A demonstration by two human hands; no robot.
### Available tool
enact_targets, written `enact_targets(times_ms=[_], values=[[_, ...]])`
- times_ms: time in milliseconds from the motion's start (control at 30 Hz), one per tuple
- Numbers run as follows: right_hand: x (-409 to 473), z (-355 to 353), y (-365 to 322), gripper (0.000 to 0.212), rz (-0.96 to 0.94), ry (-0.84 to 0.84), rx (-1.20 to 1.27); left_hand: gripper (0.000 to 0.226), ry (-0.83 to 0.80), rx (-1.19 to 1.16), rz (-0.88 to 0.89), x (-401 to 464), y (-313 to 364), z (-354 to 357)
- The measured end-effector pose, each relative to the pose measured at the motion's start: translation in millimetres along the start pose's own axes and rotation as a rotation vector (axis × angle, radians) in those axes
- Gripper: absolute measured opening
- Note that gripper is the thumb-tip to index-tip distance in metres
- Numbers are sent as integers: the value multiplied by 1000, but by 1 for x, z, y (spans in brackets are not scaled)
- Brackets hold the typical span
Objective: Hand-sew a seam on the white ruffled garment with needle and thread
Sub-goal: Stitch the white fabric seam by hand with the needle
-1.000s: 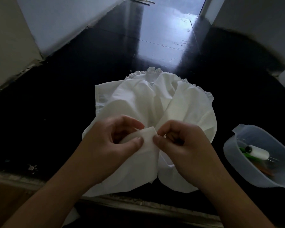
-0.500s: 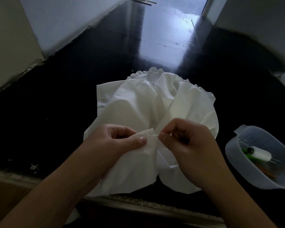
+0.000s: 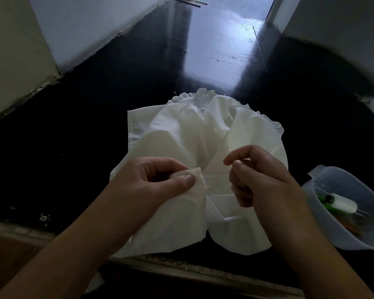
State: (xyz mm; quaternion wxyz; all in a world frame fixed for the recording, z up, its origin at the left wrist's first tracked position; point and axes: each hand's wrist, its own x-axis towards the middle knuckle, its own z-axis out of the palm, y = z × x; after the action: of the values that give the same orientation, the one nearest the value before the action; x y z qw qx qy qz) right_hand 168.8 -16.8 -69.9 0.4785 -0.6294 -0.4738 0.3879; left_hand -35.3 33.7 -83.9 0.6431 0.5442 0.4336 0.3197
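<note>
The white ruffled garment (image 3: 188, 134) lies bunched on a black glossy surface, its frilled edge at the far side. My left hand (image 3: 156, 182) pinches a folded edge of the cloth between thumb and forefinger. My right hand (image 3: 261, 178) is just to the right of it and raised a little, with a thin needle (image 3: 231, 156) pinched between thumb and forefinger, its tip pointing up and left. A faint thread runs from the fold toward my right hand.
A translucent plastic tub (image 3: 341, 203) stands at the right, holding a white thread spool (image 3: 341, 202) and green and orange items. The black surface (image 3: 73, 147) ends at a worn pale front edge (image 3: 181, 266). Pale walls border the left and the far right.
My right hand has drawn away from the fold, up and to the right, bringing the needle out of the cloth. My left hand keeps its pinch on the fold.
</note>
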Motion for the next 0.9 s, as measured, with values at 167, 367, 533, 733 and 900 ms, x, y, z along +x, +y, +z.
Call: enact_targets(times_ms=[167, 367, 533, 733, 900], values=[[-4, 2, -8, 18, -162, -55, 7, 18, -11, -32, 20, -1, 1, 0], [-10, 10, -9, 14, -214, -118, -119, 23, -27, -62, 27, -1, 0, 0], [-11, 10, -7, 17, -226, -114, -171, 19, -43, -64, 26, 0, -1, 1], [-11, 11, -8, 17, -217, -120, -179, 24, -54, -57, 43, 2, -4, 0], [-10, 11, -6, 19, -219, -108, -207, 18, -55, -40, 48, 2, -4, 0]])
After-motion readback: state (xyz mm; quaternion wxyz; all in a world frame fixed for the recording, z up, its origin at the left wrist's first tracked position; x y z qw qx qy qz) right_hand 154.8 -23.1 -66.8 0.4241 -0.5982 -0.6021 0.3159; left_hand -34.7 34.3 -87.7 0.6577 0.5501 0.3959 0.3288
